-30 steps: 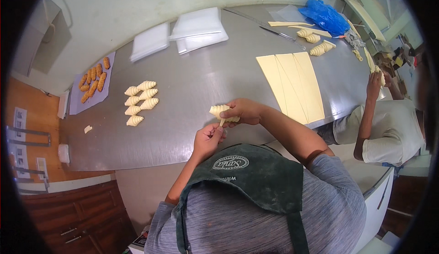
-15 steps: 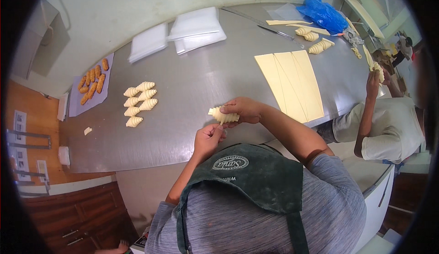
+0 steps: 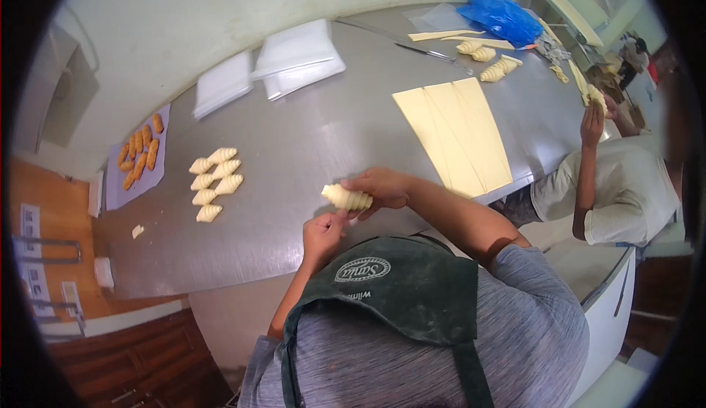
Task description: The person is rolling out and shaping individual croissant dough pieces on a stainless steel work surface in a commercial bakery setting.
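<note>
An unbaked croissant (image 3: 346, 198), pale and rolled into ridges, is held above the near edge of the steel table. My right hand (image 3: 381, 189) grips it from its right side, fingers wrapped over the dough. My left hand (image 3: 323, 236) is closed in a pinch at the croissant's lower side; its fingertips touch the dough there, and what lies between them is partly hidden. Left of my hands, several rolled croissants (image 3: 215, 183) lie in two columns on the table. To the right is a flat dough sheet (image 3: 456, 136) cut into long triangles.
Baked rolls (image 3: 140, 147) lie on paper at the far left, near a dough scrap (image 3: 137, 231). Plastic sheet stacks (image 3: 298, 59), a knife (image 3: 426, 52), more croissants (image 3: 500, 68) and a blue bag (image 3: 501, 18) sit toward the back. A co-worker (image 3: 610, 180) handles dough at right.
The view has shifted, so table things appear farther left. The thin dough tail between my left fingers and the croissant no longer shows. My right hand keeps its grip.
</note>
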`<action>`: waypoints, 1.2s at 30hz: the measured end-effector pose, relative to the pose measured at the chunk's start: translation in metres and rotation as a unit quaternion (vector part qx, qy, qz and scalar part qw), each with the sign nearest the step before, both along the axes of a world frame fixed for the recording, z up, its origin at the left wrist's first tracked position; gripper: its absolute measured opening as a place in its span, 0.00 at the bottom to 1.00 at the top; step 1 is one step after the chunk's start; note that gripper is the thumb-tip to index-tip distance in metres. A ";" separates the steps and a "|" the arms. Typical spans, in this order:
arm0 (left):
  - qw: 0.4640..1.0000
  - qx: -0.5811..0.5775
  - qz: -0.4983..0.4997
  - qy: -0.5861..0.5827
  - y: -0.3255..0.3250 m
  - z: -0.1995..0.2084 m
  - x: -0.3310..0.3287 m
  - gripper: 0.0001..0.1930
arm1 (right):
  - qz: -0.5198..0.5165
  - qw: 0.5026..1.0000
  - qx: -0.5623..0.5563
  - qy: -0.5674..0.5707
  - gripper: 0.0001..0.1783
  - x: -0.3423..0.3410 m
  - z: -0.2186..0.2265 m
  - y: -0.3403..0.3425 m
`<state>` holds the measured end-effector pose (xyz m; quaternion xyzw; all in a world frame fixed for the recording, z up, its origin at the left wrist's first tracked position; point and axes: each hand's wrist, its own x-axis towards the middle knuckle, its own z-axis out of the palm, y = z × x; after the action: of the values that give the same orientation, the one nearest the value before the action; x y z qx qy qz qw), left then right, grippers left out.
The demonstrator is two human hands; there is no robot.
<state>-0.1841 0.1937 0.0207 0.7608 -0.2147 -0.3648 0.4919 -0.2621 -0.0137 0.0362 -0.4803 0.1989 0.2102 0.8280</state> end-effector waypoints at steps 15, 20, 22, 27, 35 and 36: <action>0.990 0.100 -0.017 -0.093 -0.015 -0.033 0.001 0.19 | 0.004 1.000 0.021 -0.017 0.29 -0.020 -0.030 -0.021; 0.981 0.123 -0.041 -0.144 -0.027 -0.028 0.004 0.16 | -0.063 0.920 -0.360 -0.143 0.39 0.017 -0.023 -0.143; 0.981 0.132 -0.040 -0.135 -0.036 -0.021 0.002 0.16 | -0.177 0.852 -0.463 -0.167 0.39 0.034 -0.045 -0.218; 0.975 0.170 -0.025 -0.138 -0.040 -0.019 -0.001 0.15 | -0.134 0.748 -0.631 -0.153 0.34 0.071 -0.035 -0.337; 0.979 0.146 -0.022 -0.137 -0.049 -0.022 0.004 0.15 | -0.072 0.593 -0.799 -0.070 0.35 0.062 -0.060 -0.339; 0.979 0.131 -0.022 -0.155 -0.053 -0.022 0.008 0.14 | -0.117 0.596 -0.786 -0.115 0.35 0.058 -0.054 -0.328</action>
<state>-0.1762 0.1406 -0.0012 0.8611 -0.2553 -0.2778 0.3408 -0.2039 -0.3422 -0.0179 -0.9380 0.2448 -0.1831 0.1635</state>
